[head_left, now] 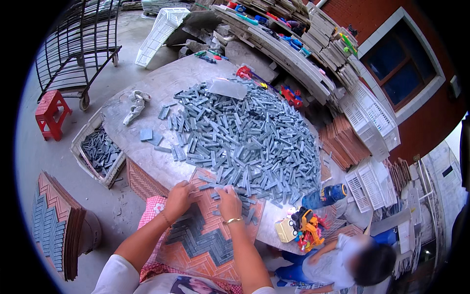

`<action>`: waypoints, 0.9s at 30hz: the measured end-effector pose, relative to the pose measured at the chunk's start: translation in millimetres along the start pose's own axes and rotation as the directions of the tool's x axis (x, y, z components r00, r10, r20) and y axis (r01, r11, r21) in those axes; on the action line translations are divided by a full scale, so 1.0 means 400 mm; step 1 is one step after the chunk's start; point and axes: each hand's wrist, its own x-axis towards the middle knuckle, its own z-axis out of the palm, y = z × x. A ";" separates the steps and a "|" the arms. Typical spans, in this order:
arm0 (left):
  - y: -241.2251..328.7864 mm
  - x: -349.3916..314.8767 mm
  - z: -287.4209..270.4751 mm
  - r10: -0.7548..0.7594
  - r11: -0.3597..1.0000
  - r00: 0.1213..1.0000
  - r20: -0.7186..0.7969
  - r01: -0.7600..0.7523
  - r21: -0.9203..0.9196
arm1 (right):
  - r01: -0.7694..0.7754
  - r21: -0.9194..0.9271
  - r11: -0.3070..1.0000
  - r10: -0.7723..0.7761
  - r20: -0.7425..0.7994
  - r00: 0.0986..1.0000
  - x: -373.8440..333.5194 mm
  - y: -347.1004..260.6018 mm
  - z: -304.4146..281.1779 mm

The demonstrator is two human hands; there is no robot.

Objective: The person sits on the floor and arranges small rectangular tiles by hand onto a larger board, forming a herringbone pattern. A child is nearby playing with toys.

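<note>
L hand (180, 198) & R hand (229, 202) are both at the far end of the herringbone panel (186, 255), set a little apart, fingers bent in. L is by the panel's far L edge; R is over its upper middle. Can't tell if either has a strip pinched: fingertips too small & partly hidden.

Panel lies right in front of the person, far end at the counter (164, 73), near end toward the torso; long axis runs roughly away from the body, tipped a bit R at the far end. Dark grey strips (215, 247) sit in zigzag rows on its near half, w/ orange-red backing showing around them.

Key relation: loose grey strips (252, 215) lie on the panel's far end, btwn & just R of the hands, long axes every which way. The big strip pile (245, 132) is just beyond, ahead & to the R, so R hand is nearer to most of it.

Also nearby: blue bottle (320, 197) & plastic toys (309, 228) on the R, at the pile's near R side.
</note>
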 end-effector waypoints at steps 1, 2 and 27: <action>0.002 0.016 0.012 0.021 1.000 1.000 -0.018 -0.021 0.013 | 0.043 0.012 0.999 -0.043 0.009 0.999 0.011 0.018 0.006; -0.005 0.038 0.040 0.045 0.999 0.998 -0.035 -0.044 0.020 | 0.083 0.017 0.996 -0.083 0.017 0.996 0.018 0.038 0.010; -0.059 -0.131 -0.057 -0.178 0.977 0.984 0.001 0.177 -0.120 | -0.196 0.192 0.962 0.166 0.161 0.973 -0.092 -0.094 0.014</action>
